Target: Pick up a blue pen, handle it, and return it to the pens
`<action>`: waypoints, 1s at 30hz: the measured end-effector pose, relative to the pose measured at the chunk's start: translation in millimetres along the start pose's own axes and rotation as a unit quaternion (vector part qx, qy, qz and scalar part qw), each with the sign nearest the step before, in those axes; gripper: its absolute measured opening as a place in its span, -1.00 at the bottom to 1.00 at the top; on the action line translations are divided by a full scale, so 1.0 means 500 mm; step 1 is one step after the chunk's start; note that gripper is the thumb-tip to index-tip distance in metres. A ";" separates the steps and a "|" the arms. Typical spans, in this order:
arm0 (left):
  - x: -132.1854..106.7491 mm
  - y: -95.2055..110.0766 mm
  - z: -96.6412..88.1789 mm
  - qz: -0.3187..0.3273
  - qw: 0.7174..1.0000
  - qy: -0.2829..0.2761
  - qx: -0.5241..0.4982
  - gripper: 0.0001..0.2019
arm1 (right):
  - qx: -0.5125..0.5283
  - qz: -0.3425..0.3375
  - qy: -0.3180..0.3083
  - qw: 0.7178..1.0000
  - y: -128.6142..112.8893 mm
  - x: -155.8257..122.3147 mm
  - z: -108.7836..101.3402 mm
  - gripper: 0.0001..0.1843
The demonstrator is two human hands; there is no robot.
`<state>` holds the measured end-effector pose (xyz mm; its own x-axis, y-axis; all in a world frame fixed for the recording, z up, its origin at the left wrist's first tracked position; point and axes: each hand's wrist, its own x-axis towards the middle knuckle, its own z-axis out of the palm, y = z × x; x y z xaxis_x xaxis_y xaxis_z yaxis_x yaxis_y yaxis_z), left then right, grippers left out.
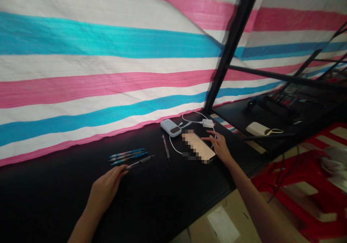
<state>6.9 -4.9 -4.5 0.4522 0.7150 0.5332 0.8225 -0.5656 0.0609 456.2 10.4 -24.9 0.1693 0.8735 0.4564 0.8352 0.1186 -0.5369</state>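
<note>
My left hand (107, 187) lies on the black table (162, 196), its fingertips pinched on the end of a dark pen (141, 161). Just beyond it lie three blue pens (127, 155) side by side. My right hand (220, 146) rests by the right edge of a phone (199, 147) that lies flat, with fingers spread and touching it. Another dark pen (166, 147) lies left of the phone. A white power bank (170, 127) sits behind it, joined to a white cable (176, 147).
A striped pink, blue and white tarp (108, 73) hangs behind the table. A black pole (230, 44) rises at the table's right end. A white charger (208, 123) lies near it. A second black table (271, 116) to the right carries a white device and dark gear. Red stools (306, 174) stand on the floor.
</note>
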 end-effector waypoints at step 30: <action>-0.002 0.002 -0.002 -0.005 1.000 -0.018 0.000 -0.66 | -0.068 -0.096 0.130 0.985 -0.093 -0.017 -0.024 -0.72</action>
<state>6.7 -6.5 -4.3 0.4558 0.7355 0.5013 0.8276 -0.5575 0.0656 422.3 -8.5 4.8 0.1153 0.6893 0.7153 0.9240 0.1899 -0.3318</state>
